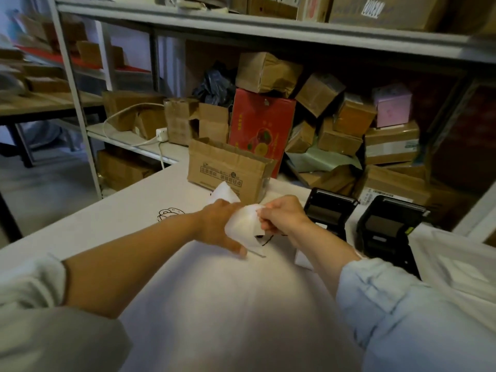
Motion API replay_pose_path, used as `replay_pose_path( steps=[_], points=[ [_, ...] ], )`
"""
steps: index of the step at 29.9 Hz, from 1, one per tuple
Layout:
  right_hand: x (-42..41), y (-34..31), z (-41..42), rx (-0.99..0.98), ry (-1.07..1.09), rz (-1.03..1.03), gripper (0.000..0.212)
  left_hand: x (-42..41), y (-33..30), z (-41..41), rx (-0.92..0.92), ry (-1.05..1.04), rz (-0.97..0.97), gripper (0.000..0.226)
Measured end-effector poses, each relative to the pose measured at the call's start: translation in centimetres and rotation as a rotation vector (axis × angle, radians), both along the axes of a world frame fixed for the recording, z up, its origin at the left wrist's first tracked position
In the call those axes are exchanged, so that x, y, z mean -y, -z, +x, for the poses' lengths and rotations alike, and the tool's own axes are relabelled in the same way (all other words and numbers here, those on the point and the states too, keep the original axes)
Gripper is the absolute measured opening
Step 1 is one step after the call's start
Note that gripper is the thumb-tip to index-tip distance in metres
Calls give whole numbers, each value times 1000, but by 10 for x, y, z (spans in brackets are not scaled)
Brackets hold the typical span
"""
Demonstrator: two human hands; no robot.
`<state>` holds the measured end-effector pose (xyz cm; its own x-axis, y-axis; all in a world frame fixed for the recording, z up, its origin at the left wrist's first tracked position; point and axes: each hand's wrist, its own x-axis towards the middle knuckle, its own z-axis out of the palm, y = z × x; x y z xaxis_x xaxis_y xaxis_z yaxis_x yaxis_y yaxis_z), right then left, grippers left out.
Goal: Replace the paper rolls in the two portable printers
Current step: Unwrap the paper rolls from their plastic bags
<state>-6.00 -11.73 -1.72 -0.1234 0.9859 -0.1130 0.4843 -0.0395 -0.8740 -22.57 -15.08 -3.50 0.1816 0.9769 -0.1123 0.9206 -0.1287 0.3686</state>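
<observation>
Both hands hold a white paper roll (245,224) just above the white-covered table (228,304). My left hand (218,224) grips the roll from the left, and a loose strip of paper (224,193) sticks up behind it. My right hand (281,216) pinches the roll's right edge. Two black portable printers stand to the right with their lids open: one (328,214) right beside my right hand, the other (386,232) farther right.
An open cardboard box (228,170) stands on the table behind my hands. Metal shelves (268,30) packed with parcels and a red box (261,130) fill the back. A white power adapter with cable (161,134) lies on the lower shelf. A white item (303,260) lies under my right forearm.
</observation>
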Motion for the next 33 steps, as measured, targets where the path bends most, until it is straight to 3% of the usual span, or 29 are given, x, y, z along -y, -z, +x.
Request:
replay_pose_path(
  steps=[1, 3, 5, 6, 9, 12, 14, 17, 20, 23, 25, 28, 33],
  points=[
    [2, 0, 4, -42, 24, -9, 9, 4, 6, 2, -46, 12, -22, 98],
    [5, 2, 10, -136, 55, -36, 8, 5, 17, 8, -105, -50, 79, 72],
    [5, 6, 16, -150, 66, -76, 47, -1, 16, 8, -123, -174, 264, 33],
    [6, 9, 18, -116, 57, -109, 67, -4, 12, 7, -119, -225, 311, 25],
    [17, 12, 25, 79, -77, -205, 98, -9, 5, 4, -99, -290, 268, 24],
    [21, 17, 18, 405, -187, -144, 80, -10, 3, 6, 4, -374, 256, 23],
    [21, 19, 13, 455, -163, -52, 70, -10, 3, 6, 98, -421, 278, 22],
    [14, 22, 8, 298, -42, -27, 67, -3, 2, 3, 133, -353, 426, 23],
    [4, 23, 7, 20, 157, -19, 45, 11, 2, 4, -89, -57, 705, 36],
    [1, 14, 6, -278, 201, -96, 30, 16, 8, 17, -232, 52, 531, 56],
    [6, 6, 3, -412, 143, -164, 28, 12, 13, 25, -210, -25, 473, 47],
    [13, -1, 3, -434, 101, -158, 23, 3, 6, 25, -66, -130, 529, 20],
    [15, -5, 6, -223, 3, 84, 35, 3, -15, 16, -39, -80, 572, 21]
  ],
)
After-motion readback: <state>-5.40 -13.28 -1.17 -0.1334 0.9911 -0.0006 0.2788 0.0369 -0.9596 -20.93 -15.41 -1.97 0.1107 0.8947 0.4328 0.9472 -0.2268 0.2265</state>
